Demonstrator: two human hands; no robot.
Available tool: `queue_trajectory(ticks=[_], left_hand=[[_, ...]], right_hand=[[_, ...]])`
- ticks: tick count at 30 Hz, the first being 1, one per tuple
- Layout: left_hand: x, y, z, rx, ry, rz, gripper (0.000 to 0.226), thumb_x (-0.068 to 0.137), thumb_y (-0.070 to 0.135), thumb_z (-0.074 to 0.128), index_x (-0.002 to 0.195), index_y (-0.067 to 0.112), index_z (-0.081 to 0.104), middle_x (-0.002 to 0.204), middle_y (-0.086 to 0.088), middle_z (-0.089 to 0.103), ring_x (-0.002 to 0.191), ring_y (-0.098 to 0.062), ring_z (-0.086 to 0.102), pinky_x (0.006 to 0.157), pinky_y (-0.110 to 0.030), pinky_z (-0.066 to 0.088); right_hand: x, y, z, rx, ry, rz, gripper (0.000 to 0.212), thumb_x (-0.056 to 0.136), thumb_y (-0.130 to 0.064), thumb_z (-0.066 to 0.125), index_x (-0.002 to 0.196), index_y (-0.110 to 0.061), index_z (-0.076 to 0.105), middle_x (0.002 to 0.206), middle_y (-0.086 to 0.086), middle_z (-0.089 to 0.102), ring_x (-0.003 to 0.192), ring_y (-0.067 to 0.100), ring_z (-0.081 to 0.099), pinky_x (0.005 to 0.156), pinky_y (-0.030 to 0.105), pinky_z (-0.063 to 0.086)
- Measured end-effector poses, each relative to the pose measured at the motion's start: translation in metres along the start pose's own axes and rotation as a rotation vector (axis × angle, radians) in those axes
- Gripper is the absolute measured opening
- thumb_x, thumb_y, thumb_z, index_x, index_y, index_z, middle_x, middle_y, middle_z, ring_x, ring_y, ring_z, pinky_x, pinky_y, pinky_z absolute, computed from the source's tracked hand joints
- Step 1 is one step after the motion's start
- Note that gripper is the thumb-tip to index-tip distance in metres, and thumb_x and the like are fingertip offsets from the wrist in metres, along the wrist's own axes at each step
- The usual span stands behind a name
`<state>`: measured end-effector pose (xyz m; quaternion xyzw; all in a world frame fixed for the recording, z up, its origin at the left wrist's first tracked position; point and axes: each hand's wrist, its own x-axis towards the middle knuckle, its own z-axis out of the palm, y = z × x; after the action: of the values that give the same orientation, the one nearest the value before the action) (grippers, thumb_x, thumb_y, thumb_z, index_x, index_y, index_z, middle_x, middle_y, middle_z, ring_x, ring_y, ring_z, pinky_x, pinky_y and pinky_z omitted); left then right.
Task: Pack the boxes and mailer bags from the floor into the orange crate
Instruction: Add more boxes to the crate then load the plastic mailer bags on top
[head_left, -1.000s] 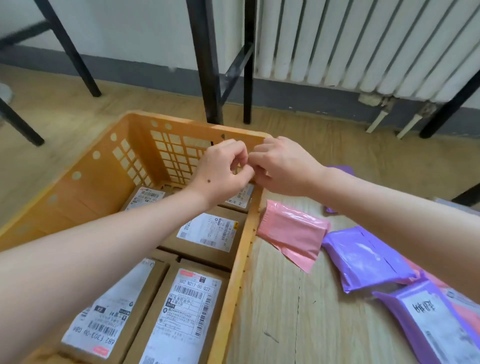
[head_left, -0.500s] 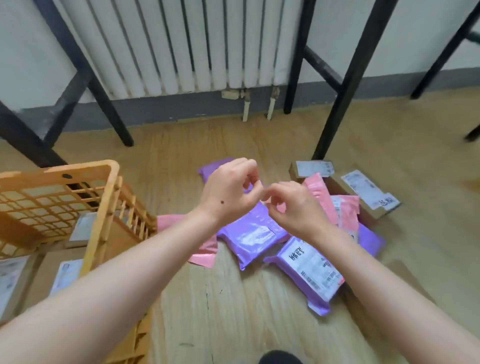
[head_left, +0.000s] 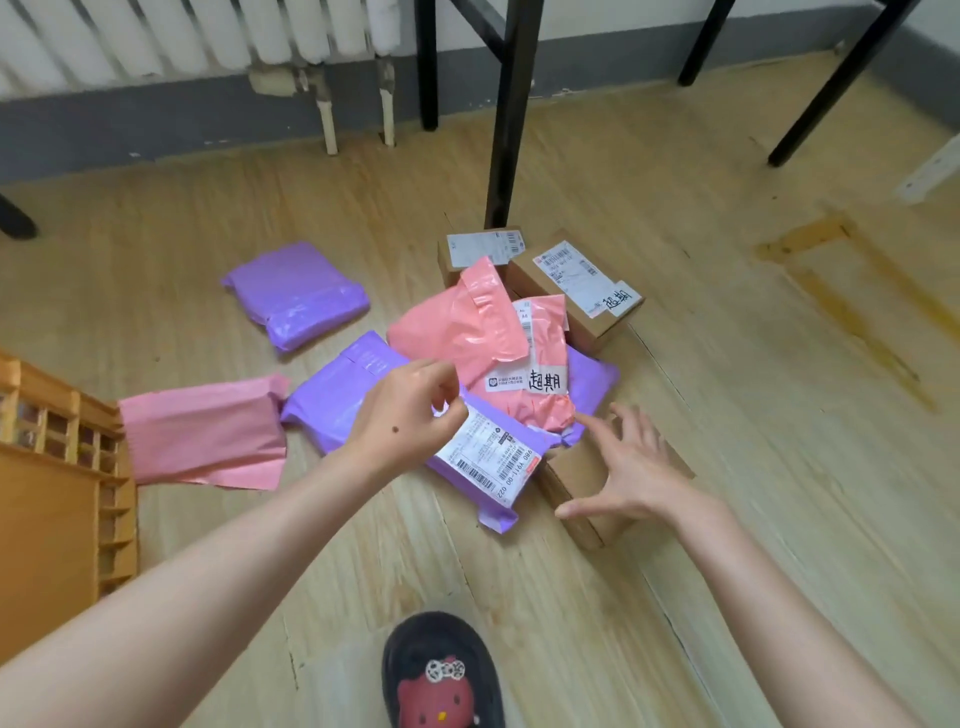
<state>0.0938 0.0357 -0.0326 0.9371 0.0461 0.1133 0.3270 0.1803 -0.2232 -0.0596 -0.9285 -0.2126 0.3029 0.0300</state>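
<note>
Floor (head_left: 727, 415) holds most mailers (head_left: 296, 296) and boxes (head_left: 587, 291), unpacked beside crate (head_left: 57, 499); right hand (head_left: 631, 478) splayed over nearest box (head_left: 569, 475); left hand (head_left: 405, 421) curled, grasp unclear.

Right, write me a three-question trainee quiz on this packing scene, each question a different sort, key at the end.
1. True or false: the right hand grips a purple mailer bag.
2. Which lies nearest the orange crate? A. the flat pink mailer bag B. the cardboard box with the handwritten label C. the lone purple mailer bag
3. How many cardboard boxes show on the wooden floor?
Key: 1. False: it is open, fingers spread, by the near cardboard box. 2. A. 3. Three.
</note>
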Motion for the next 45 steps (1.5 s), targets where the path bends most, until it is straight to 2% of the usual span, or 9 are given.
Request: queue_trajectory(ticks=[3, 7, 17, 25, 28, 30, 34, 41, 45], left_hand=[[-0.004, -0.001, -0.001, -0.005, -0.025, -0.034, 0.027, 0.070, 0.025, 0.050, 0.059, 0.036, 0.027, 0.056, 0.014, 0.038, 0.054, 0.000, 0.040, 0.054, -0.027, 0.028], [-0.005, 0.001, -0.003, 0.006, -0.033, -0.037, 0.027, 0.070, 0.024, 0.050, 0.058, 0.035, 0.028, 0.055, 0.012, 0.039, 0.054, 0.000, 0.040, 0.053, -0.029, 0.033], [-0.010, 0.012, -0.029, 0.016, -0.024, 0.095, 0.008, 0.071, 0.028, 0.045, 0.066, 0.023, 0.044, 0.058, 0.013, 0.042, 0.056, -0.015, 0.045, 0.052, -0.034, 0.041], [-0.021, 0.039, -0.099, 0.142, 0.082, 0.202, 0.012, 0.073, 0.023, 0.047, 0.067, 0.013, 0.051, 0.064, 0.009, 0.043, 0.059, -0.019, 0.049, 0.052, -0.034, 0.045], [-0.030, 0.043, -0.132, 0.199, 0.084, 0.200, 0.022, 0.073, 0.031, 0.044, 0.077, 0.013, 0.054, 0.074, 0.005, 0.049, 0.069, -0.021, 0.051, 0.060, -0.039, 0.048], [-0.036, 0.046, -0.156, 0.217, 0.028, 0.167, 0.041, 0.071, 0.035, 0.048, 0.103, 0.012, 0.057, 0.097, 0.000, 0.054, 0.089, -0.023, 0.052, 0.076, -0.036, 0.049], [-0.057, 0.043, -0.209, 0.241, -0.116, 0.112, 0.102, 0.063, 0.042, 0.066, 0.147, 0.007, 0.020, 0.145, -0.009, 0.031, 0.135, -0.023, 0.026, 0.109, -0.021, 0.022], [-0.113, 0.007, -0.307, 0.290, 0.058, -0.055, 0.122, 0.061, 0.037, 0.081, 0.150, 0.022, -0.002, 0.148, -0.004, 0.016, 0.139, -0.022, 0.021, 0.110, -0.038, 0.035], [-0.147, -0.028, -0.347, 0.229, 0.211, -0.161, 0.129, 0.059, 0.046, 0.084, 0.151, 0.020, -0.003, 0.149, -0.003, 0.010, 0.141, -0.019, 0.012, 0.111, -0.033, 0.023]], right_hand=[[-0.008, 0.009, 0.007, -0.283, -0.128, -0.125, 0.142, 0.045, -0.070, 0.079, 0.148, -0.042, -0.014, 0.158, 0.003, -0.024, 0.140, 0.037, -0.031, 0.112, 0.064, -0.009], [-0.007, 0.010, 0.009, -0.563, -0.069, -0.244, 0.136, 0.061, -0.046, 0.082, 0.147, -0.036, -0.023, 0.159, 0.001, -0.020, 0.143, 0.035, -0.026, 0.107, 0.068, -0.009], [-0.018, -0.020, -0.012, -0.588, 0.038, -0.292, 0.131, 0.055, -0.052, 0.082, 0.151, -0.016, 0.001, 0.148, 0.008, 0.020, 0.139, 0.030, 0.020, 0.114, 0.063, 0.003], [-0.065, -0.093, -0.083, -0.533, 0.227, -0.374, 0.124, 0.054, -0.064, 0.073, 0.149, -0.019, 0.007, 0.145, 0.010, 0.024, 0.134, 0.034, 0.024, 0.116, 0.053, 0.013], [-0.082, -0.139, -0.110, -0.520, 0.323, -0.465, 0.125, 0.051, -0.060, 0.074, 0.149, -0.020, 0.006, 0.144, 0.010, 0.024, 0.133, 0.034, 0.024, 0.115, 0.048, 0.016], [-0.089, -0.171, -0.123, -0.505, 0.382, -0.524, 0.125, 0.050, -0.060, 0.074, 0.148, -0.021, 0.006, 0.141, 0.008, 0.025, 0.131, 0.033, 0.025, 0.114, 0.046, 0.018], [-0.102, -0.244, -0.145, -0.523, 0.479, -0.635, 0.129, 0.049, -0.066, 0.074, 0.148, -0.016, 0.007, 0.137, 0.008, 0.027, 0.127, 0.031, 0.029, 0.114, 0.047, 0.020], [-0.122, -0.383, -0.163, -0.654, 0.585, -0.850, 0.123, 0.048, -0.061, 0.077, 0.143, -0.011, 0.017, 0.131, 0.009, 0.033, 0.121, 0.032, 0.034, 0.111, 0.050, 0.026], [-0.133, -0.464, -0.161, -0.727, 0.622, -0.974, 0.120, 0.045, -0.065, 0.075, 0.139, -0.009, 0.024, 0.123, 0.008, 0.038, 0.111, 0.029, 0.039, 0.101, 0.043, 0.036]])
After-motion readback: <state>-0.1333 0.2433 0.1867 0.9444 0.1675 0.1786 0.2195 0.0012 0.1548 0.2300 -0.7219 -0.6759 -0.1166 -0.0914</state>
